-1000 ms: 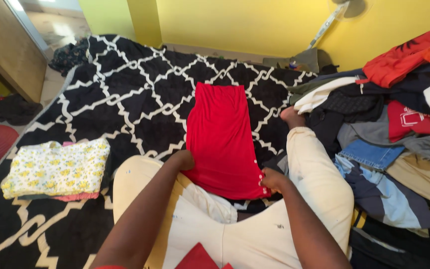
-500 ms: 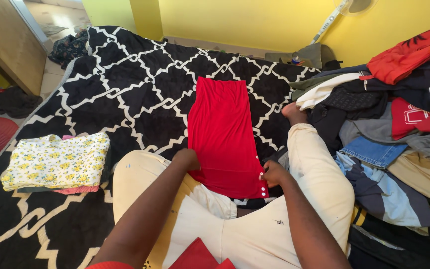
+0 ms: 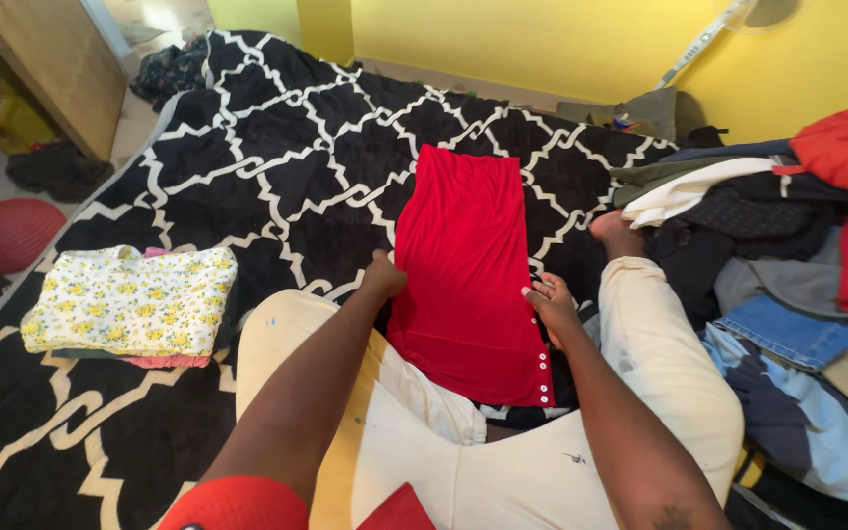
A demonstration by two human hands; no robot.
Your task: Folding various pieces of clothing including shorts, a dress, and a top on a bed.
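Observation:
A long red garment [image 3: 468, 265] folded into a narrow strip lies flat on the black-and-white patterned rug [image 3: 277, 167], between my legs in cream trousers [image 3: 660, 363]. White buttons run along its near right edge. My left hand [image 3: 383, 275] presses on the strip's left edge about halfway along. On the right edge rests my right hand [image 3: 552, 306], fingers spread. Neither hand lifts the cloth.
A folded stack topped by a yellow floral cloth [image 3: 130, 302] sits on the rug at left. A heap of mixed clothes [image 3: 787, 255] fills the right side. A red round basket [image 3: 7, 234] and a wooden door [image 3: 46, 59] are at far left; yellow wall behind.
Both hands have slid forward along the red garment's edges, from its near end toward the middle. The garment itself stays flat in place.

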